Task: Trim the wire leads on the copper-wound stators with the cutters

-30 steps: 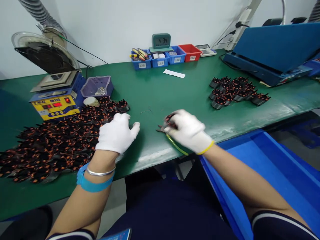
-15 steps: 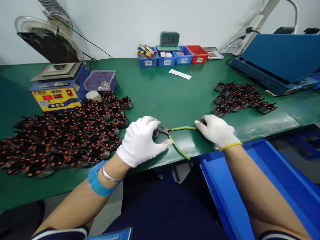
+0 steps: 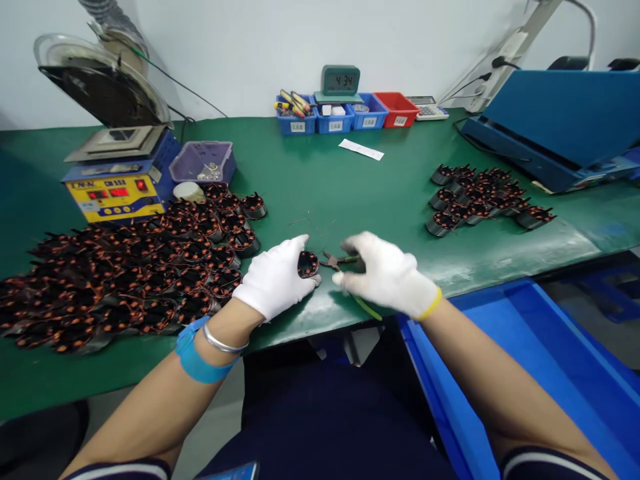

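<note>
My left hand (image 3: 277, 279), in a white glove, is curled round a small motor stator (image 3: 308, 265) with a black core and copper windings, resting at the front of the bench. Green-handled cutting pliers (image 3: 331, 261) lie just right of it, jaws towards the stator. Over the pliers' handles hovers my gloved right hand (image 3: 383, 273), slightly blurred, thumb and fingers apart and nothing held; it partly hides the handles. Many similar wound stators (image 3: 150, 267) crowd the bench to the left. A smaller group of stators (image 3: 475, 193) stands to the right.
At the back left stands a blue and yellow soldering pot (image 3: 117, 193) beside a purple bin (image 3: 203, 163). Small blue bins (image 3: 333, 123), a red bin (image 3: 397, 110) and a clock (image 3: 341, 80) line the wall. Wire clippings (image 3: 305, 219) lie mid-bench. A blue tray (image 3: 500, 373) sits below the edge.
My right hand has moved left from the pliers' handle end to above the pliers, its fingers now spread. My left hand has shifted slightly left, and more of the stator shows.
</note>
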Motion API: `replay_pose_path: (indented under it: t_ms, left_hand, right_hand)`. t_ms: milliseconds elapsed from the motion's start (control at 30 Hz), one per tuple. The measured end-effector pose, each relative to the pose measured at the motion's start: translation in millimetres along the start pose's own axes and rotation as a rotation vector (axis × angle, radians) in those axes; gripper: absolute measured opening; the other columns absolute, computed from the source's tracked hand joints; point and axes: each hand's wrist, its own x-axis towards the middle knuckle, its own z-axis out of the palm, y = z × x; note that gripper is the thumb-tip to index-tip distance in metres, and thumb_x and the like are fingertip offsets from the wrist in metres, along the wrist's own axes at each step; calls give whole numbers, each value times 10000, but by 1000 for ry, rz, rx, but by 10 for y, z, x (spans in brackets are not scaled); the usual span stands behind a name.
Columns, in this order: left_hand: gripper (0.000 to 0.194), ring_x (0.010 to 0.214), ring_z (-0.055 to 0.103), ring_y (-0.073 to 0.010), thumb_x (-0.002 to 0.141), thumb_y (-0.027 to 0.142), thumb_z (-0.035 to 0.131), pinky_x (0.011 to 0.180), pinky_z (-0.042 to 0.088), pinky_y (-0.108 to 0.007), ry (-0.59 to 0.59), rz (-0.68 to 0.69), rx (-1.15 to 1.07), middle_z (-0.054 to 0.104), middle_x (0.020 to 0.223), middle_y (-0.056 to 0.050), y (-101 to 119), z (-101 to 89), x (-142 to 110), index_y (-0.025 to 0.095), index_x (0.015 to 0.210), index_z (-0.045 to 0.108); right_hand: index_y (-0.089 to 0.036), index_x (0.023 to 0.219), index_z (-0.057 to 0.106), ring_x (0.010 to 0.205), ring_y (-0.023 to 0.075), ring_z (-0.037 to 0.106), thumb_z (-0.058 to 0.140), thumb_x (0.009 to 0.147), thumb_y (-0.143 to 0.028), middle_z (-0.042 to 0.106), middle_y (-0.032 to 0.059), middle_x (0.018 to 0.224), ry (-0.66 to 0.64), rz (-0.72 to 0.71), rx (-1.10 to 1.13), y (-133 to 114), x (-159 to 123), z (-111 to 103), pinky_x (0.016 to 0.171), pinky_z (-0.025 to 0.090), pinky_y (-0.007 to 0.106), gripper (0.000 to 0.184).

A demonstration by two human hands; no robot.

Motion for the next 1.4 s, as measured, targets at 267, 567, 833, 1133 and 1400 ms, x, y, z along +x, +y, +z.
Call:
replay_pose_path:
  t_ms: [267,567,833,1133,1400]
  left_hand:
    - [843,1177,626,-320,708,453,672,961,522,-405,-45,113,-136,596,1376,-92,122,94,-51,205,1466,400]
    - [1174,1147,630,-319,557,659,747,997,505,-415,-96,97,-355,596,1340,-119,136,102,-63,173,1521,285]
    - [893,990,692,-294,661,452,679,882,543,-401,-49,67,-360,706,1107,-61,211,156,-47,202,1465,381]
    - [908,1084,652,-300,654,340,667,964,521,-429,-105,220,-402,671,1201,-84,171,180,-73,196,1489,341]
    - [948,1145,621,-296,651,220,633,1006,497,-422,-167,244,-430,627,1272,-89,101,179,-36,225,1525,264]
  right_hand:
    - [-270,1206,623,978,321,668,541,844,-419,694,83,1122,-10,343,-188,358,-432,68,750,506,404,400]
    - [-196,1259,582,1028,244,654,694,741,-445,640,104,1235,14,123,383,324,-297,29,874,534,383,586]
    - [-204,696,535,614,126,497,512,880,-359,542,-29,636,-102,-17,521,111,-142,175,563,377,254,242]
    - [-198,706,581,551,113,459,523,856,-312,549,-31,604,-316,-4,174,177,-294,-35,527,292,245,197]
    - [-204,714,568,559,122,444,544,857,-458,527,-34,610,-203,79,452,146,-208,87,513,310,245,292]
